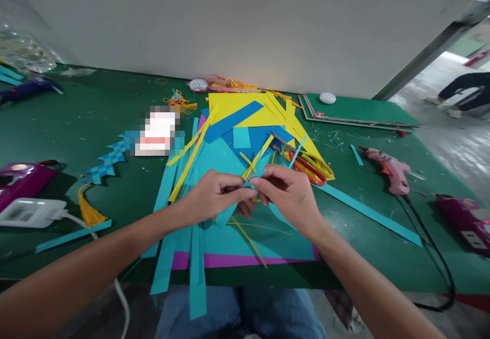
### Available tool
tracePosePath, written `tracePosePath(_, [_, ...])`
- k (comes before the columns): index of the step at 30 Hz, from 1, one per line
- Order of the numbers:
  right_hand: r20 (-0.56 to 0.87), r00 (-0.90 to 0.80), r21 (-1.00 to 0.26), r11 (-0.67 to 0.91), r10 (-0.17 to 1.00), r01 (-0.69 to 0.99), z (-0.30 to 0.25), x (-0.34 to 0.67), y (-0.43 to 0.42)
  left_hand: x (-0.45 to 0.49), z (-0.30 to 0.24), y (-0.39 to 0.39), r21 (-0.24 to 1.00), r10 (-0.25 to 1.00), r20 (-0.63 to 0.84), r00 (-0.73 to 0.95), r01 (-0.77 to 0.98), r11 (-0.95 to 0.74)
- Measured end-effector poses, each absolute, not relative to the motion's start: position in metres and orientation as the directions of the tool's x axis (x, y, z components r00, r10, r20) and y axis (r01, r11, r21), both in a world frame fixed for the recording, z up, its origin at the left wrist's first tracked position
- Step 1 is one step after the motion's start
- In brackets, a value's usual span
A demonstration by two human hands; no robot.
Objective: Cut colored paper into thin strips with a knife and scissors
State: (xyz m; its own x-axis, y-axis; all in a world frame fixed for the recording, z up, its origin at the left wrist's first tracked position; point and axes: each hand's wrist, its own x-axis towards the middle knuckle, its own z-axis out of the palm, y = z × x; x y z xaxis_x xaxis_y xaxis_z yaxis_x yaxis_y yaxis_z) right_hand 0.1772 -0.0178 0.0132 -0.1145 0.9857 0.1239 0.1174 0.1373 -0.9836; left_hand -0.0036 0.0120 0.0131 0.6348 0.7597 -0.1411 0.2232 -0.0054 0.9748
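Observation:
My left hand (218, 196) and my right hand (285, 191) meet over the middle of a green table (76, 119). Both pinch the same small bundle of teal and yellow paper strips (254, 171), fingers closed round it. The strips stick up and fan out between the two sets of fingertips. Under the hands lies a stack of teal paper sheets (264, 232) on a purple sheet (237, 260), with several long teal strips hanging over the table's front edge.
Red-handled scissors (310, 169) lie just beyond my right hand on yellow paper (245, 105). A pink glue gun (388, 165) with a black cord lies right. A woven teal piece with a yellow tassel (105, 163) and a white power strip (32, 211) lie left.

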Motion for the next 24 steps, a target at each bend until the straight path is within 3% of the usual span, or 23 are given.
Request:
tracePosePath(7, [0.144,-0.111,-0.966,0.164,0.983,0.2,0.0131,0.1776,-0.0181,-0.0042,0.0148,0.0111,0.973,0.747,-0.134,0.651,0.23,-0.026])
tracePosePath(17, [0.24,-0.147,-0.9,0.277,0.96,0.336,0.011,0.1771,-0.0194,-0.0044,0.009,0.0118,0.918,0.774,-0.072,0.629,0.344,-0.194])
tracePosePath(24, [0.253,-0.162,-0.89,0.295,0.954,0.347,0.0098,0.1777,-0.0203,-0.0057,0.0109,0.0122,0.946,0.748,-0.057,0.661,0.275,-0.17])
